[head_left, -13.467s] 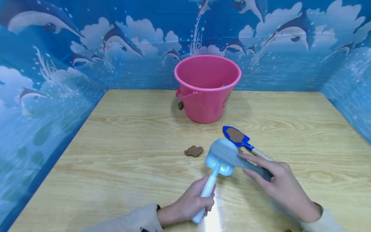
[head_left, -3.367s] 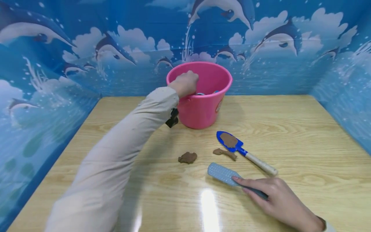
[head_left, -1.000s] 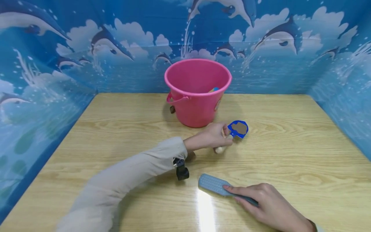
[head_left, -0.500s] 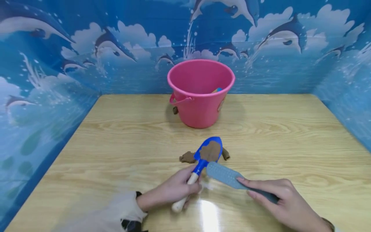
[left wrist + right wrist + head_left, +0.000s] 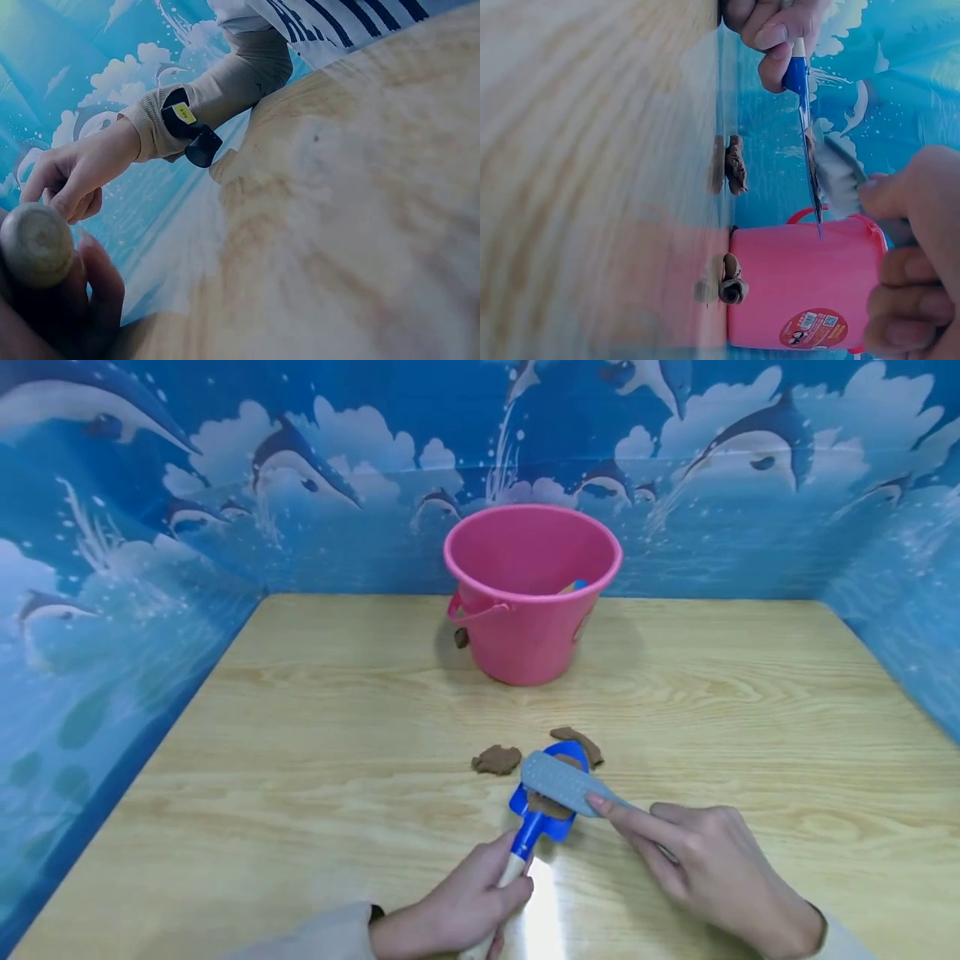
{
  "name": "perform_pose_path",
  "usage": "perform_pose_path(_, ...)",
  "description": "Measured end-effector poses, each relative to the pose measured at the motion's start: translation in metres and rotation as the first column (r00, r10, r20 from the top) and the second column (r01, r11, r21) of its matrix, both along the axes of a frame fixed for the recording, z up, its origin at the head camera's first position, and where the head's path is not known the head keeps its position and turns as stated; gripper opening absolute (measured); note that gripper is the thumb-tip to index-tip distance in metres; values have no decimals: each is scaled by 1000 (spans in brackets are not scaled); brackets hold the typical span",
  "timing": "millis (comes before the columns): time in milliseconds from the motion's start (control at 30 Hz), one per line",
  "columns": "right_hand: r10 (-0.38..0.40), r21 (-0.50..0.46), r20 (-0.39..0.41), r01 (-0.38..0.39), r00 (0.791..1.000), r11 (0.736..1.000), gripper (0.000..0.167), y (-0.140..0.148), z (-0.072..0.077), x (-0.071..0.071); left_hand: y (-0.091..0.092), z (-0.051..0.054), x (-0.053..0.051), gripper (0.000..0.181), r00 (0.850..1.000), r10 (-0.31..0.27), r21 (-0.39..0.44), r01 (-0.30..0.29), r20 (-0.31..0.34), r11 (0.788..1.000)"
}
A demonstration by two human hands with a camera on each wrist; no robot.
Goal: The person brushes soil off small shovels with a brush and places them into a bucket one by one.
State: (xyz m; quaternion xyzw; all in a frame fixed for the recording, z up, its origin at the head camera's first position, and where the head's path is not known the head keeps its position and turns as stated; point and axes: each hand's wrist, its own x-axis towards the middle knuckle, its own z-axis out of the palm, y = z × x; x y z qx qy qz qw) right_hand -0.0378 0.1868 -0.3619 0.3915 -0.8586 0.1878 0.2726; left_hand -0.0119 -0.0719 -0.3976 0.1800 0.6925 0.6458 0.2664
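My left hand (image 5: 472, 897) grips the pale wooden handle of a small blue trowel (image 5: 529, 833), held just above the table. Brown, clay-like dirt (image 5: 546, 807) lies on its blade. In my right hand (image 5: 712, 864) is a grey-blue scrub brush (image 5: 562, 783), pinched by its handle, with its head lying across the blade and covering part of the dirt. Pale bristles (image 5: 838, 180) face the blade in the right wrist view and appear to touch it. The round handle end (image 5: 37, 244) shows in the left wrist view.
Behind the trowel stands a pink bucket (image 5: 525, 643) with something blue and yellow inside. A flat brown lump (image 5: 497, 759) and a curled brown piece (image 5: 588, 745) lie near the blade. Another dark lump (image 5: 461, 637) sits beside the bucket. A dolphin-print cloth (image 5: 360, 527) surrounds the table.
Earlier my left hand held a light blue scoop, then reached into the bucket. It has since picked up the trowel and drawn it nearer. The brush has moved onto the blade.
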Motion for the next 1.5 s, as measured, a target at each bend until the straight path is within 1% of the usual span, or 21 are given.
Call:
perform_pose_path(167, -94, 10, 0, 94, 996, 996, 40, 6, 3, -2, 0, 0, -1, 4, 1000, -4, 22, 4, -2, 1000)
perform_pose_path(233, -103, -6, 0, 103, 995, 995, 41, 8, 4, -4, 0, 1, -1, 3, 1000, -12, 28, 12, 1, 1000)
perform_pose_path(300, -61, -51, 9, 61, 998, 997, 41, 9, 4, -5, 0, 1, -1, 4, 1000, -16, 32, 16, 3, 999)
perform_pose_path(367, 28, -105, 19, -26, 999, 994, 39, 7, 2, -6, -1, 1, -1, 2, 1000, -20, 28, 20, 4, 999)
perform_pose_path(400, 82, -126, 31, -77, 996, 989, 37, 6, 2, -6, -1, 1, -1, 2, 1000, -23, 26, 23, 2, 999)
perform_pose_path(433, 130, -137, 47, -122, 990, 983, 36, 5, 1, -6, -1, 1, -1, 2, 1000, -25, 26, 25, 2, 999)
perform_pose_path(467, 155, -130, 67, -146, 986, 981, 35, 4, 0, -5, -1, 1, -1, 4, 1000, -25, 24, 25, 1, 999)
perform_pose_path(500, 167, -119, 56, -160, 984, 980, 35, 2, -1, -4, -1, 0, 0, 3, 1000, -27, 23, 27, 5, 999)
perform_pose_path(567, 141, -74, 32, -138, 990, 988, 35, 1, -1, -2, -1, -1, 0, 4, 999, -31, 27, 31, 14, 999)
perform_pose_path(633, 76, -36, -29, -77, 997, 996, 37, 0, 1, -1, -1, -2, 0, 6, 999, -33, 38, 32, 25, 999)
perform_pose_path(700, 15, -25, -95, -18, 995, 1000, 39, -1, 4, -1, -2, -2, 0, 6, 999, -38, 54, 36, 39, 998)
perform_pose_path(733, -3, -25, -110, 0, 994, 1000, 39, -1, 5, -1, -2, -2, -1, 6, 998, -42, 60, 40, 41, 997)
perform_pose_path(867, -43, -33, -129, 39, 991, 999, 40, -1, 8, -1, -4, -2, -2, 6, 997, -57, 75, 54, 44, 996)
perform_pose_path(1000, -78, -19, -156, 76, 985, 997, 39, 3, 6, -3, -5, -1, -2, 7, 996, -64, 93, 58, 60, 994)
perform_pose_path(1067, -102, -26, -159, 100, 982, 995, 40, 8, 5, -6, -5, -1, -2, 7, 996, -68, 102, 62, 60, 993)
perform_pose_path(1133, -104, -58, -136, 97, 985, 994, 41, 12, 3, -8, -6, -2, -2, 7, 995, -75, 103, 69, 61, 992)
perform_pose_path(1200, -73, -119, -99, 61, 992, 991, 41, 15, 1, -10, -6, -1, -2, 8, 995, -79, 105, 73, 54, 992)
perform_pose_path(1267, 13, -194, -52, -23, 999, 981, 39, 15, -2, -11, -6, -1, -2, 7, 995, -83, 107, 77, 50, 991)
perform_pose_path(1333, 109, -233, 0, -105, 994, 967, 36, 12, -6, -8, -6, -1, -3, 8, 995, -82, 115, 76, 54, 990)
perform_pose_path(1400, 203, -244, 42, -187, 978, 952, 33, 6, -11, -5, -6, -1, -4, 8, 995, -82, 123, 75, 54, 990)
perform_pose_path(1500, 324, -219, 108, -295, 940, 930, 30, -4, -17, 2, -5, -1, -4, 7, 994, -83, 120, 74, 70, 990)
